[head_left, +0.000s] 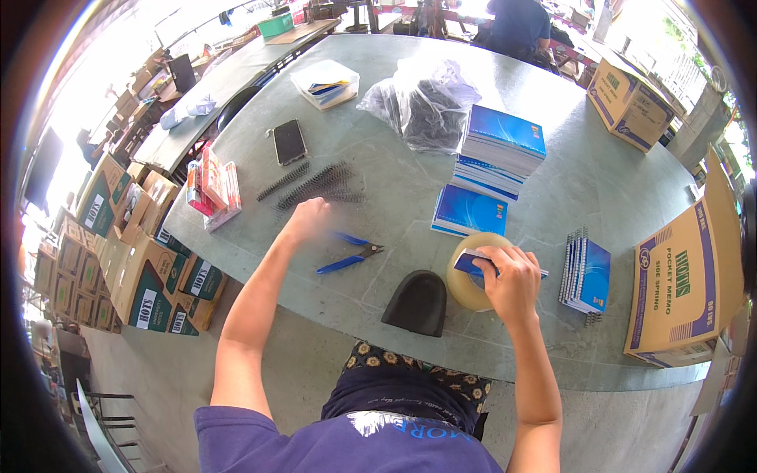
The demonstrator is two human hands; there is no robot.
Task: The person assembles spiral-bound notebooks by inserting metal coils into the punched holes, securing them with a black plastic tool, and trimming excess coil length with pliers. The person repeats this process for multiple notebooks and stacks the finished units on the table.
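Note:
My right hand (512, 277) grips a small blue-covered memo pad (467, 262) above a wide roll of clear tape (465, 293). My left hand (310, 219) is at the near edge of a pile of black spiral binding coils (323, 186); motion blurs its fingers, so I cannot see whether a coil is in them. Between my hands lie wire cutters (364, 251) with blue handles. Beyond the tape roll rises a tall stack of blue memo pads (498, 150), with a lower pile (471, 210) before it. Spiral-bound memo pads (585, 274) stand together to the right.
A black rounded pad (418, 303) sits by the table's near edge. Farther off are a phone (289, 143), a plastic tub (325, 85) and a plastic bag of dark contents (426, 106). Red packs (211, 187) are at left, cardboard boxes (682, 276) at right. A person (516, 27) is beyond the table.

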